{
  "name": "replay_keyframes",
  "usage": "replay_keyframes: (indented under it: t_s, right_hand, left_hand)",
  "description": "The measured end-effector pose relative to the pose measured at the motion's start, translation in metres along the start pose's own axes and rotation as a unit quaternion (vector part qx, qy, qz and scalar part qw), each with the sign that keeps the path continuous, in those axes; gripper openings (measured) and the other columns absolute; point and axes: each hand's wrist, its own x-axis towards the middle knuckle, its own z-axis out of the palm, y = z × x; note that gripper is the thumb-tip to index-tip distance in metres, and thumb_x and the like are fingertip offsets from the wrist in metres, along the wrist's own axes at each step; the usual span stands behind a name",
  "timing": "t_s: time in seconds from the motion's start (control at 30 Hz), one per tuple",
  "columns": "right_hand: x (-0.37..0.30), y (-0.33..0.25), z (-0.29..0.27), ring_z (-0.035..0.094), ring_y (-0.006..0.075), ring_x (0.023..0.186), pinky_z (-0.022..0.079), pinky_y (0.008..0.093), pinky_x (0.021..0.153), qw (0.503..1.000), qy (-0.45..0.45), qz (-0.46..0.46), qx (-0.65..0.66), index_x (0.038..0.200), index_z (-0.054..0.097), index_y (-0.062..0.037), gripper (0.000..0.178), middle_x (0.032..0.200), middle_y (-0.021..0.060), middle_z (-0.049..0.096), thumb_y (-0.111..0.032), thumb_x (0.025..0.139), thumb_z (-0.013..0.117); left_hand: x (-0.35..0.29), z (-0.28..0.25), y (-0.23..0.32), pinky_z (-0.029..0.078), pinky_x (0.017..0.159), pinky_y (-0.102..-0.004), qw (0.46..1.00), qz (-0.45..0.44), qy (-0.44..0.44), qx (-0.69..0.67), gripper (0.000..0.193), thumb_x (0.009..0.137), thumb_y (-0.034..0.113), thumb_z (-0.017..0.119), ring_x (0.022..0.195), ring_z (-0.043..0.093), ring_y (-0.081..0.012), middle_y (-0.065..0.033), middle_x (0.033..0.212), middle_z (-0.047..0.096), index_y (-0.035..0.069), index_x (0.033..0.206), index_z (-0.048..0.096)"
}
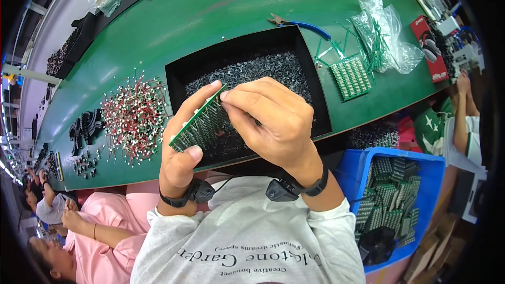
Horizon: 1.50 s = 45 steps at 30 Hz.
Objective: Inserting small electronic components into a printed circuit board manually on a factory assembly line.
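Note:
My left hand (pixel 178 164) grips a green circuit board panel (pixel 202 123) along its lower left side, thumb in front and fingers behind. The panel is tilted, with rows of thin pins facing my right hand. At the panel's upper end, my right hand (pixel 273 115) is closed in a pinch. Whatever its fingertips hold is too small or hidden to make out. Both hands are over a black open box (pixel 317 87), which holds many small black pieces (pixel 258 68).
On the green table (pixel 226 0) are a pile of red-wired parts (pixel 134 118), blue-handled cutters (pixel 302 24), another board panel (pixel 351 78), green strips and a plastic bag (pixel 386 31). A blue bin (pixel 434 176) of board panels stands at my right. A co-worker in pink (pixel 113 213) sits at left.

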Motion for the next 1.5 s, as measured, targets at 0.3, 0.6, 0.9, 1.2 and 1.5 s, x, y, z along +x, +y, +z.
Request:
replay_keyframes:
  t_s: [0.3, 0.6, 0.9, 1.2, 1.5]
  right_hand:
    - [-0.003, -0.002, -0.001, 0.069, 0.0193, 0.065, 0.055, 0.0284, 0.056, 0.999, 0.005, 0.031, 0.034, 0.088, 0.074, -0.0017, 0.020, 0.080, 0.0098, 0.071, 0.007, 0.070, 0.077]
    - [-0.004, 0.000, -0.009, 0.069, 0.0221, 0.067, 0.054, 0.0302, 0.058, 0.998, -0.005, 0.059, -0.030, 0.088, 0.073, -0.0024, 0.024, 0.079, 0.0104, 0.069, 0.009, 0.068, 0.074]
    - [-0.006, -0.011, 0.012, 0.068, 0.0220, 0.067, 0.055, 0.0313, 0.056, 0.998, 0.015, 0.059, -0.008, 0.093, 0.074, -0.0039, 0.023, 0.085, 0.0087, 0.069, 0.003, 0.072, 0.081]
    - [-0.003, -0.009, 0.019, 0.068, 0.0256, 0.069, 0.054, 0.0327, 0.060, 1.000, 0.017, 0.022, -0.007, 0.089, 0.072, -0.0032, 0.022, 0.082, 0.0097, 0.070, 0.005, 0.071, 0.079]
    - [-0.002, -0.010, 0.015, 0.066, 0.0241, 0.065, 0.054, 0.0320, 0.058, 0.999, 0.019, 0.026, 0.007, 0.084, 0.069, -0.0024, 0.022, 0.078, 0.0096, 0.068, 0.008, 0.066, 0.076]
  left_hand:
    - [-0.003, 0.000, -0.002, 0.046, 0.102, -0.0322, 0.999, 0.027, 0.014, 0.013, 0.097, 0.071, 0.049, 0.066, 0.118, 0.062, -0.0223, -0.0183, 0.133, 0.061, -0.007, 0.147, 0.045]
    - [0.000, 0.004, -0.001, 0.055, 0.089, -0.0344, 0.997, 0.026, 0.078, -0.010, 0.108, 0.070, 0.053, 0.067, 0.115, 0.065, -0.0288, -0.0231, 0.134, 0.060, -0.006, 0.154, 0.032]
    - [0.002, 0.004, -0.001, 0.055, 0.088, -0.0339, 0.992, 0.033, 0.094, -0.083, 0.105, 0.070, 0.049, 0.066, 0.109, 0.066, -0.0250, -0.0201, 0.130, 0.062, -0.007, 0.153, 0.033]
    - [-0.002, -0.002, -0.002, 0.050, 0.100, -0.0366, 0.993, 0.031, 0.078, -0.079, 0.103, 0.071, 0.047, 0.064, 0.116, 0.063, -0.0262, -0.0213, 0.132, 0.060, -0.011, 0.151, 0.034]
    - [-0.002, 0.000, -0.004, 0.049, 0.104, -0.0365, 0.994, 0.038, 0.084, -0.064, 0.102, 0.072, 0.048, 0.063, 0.120, 0.063, -0.0278, -0.0229, 0.134, 0.060, -0.011, 0.150, 0.036]
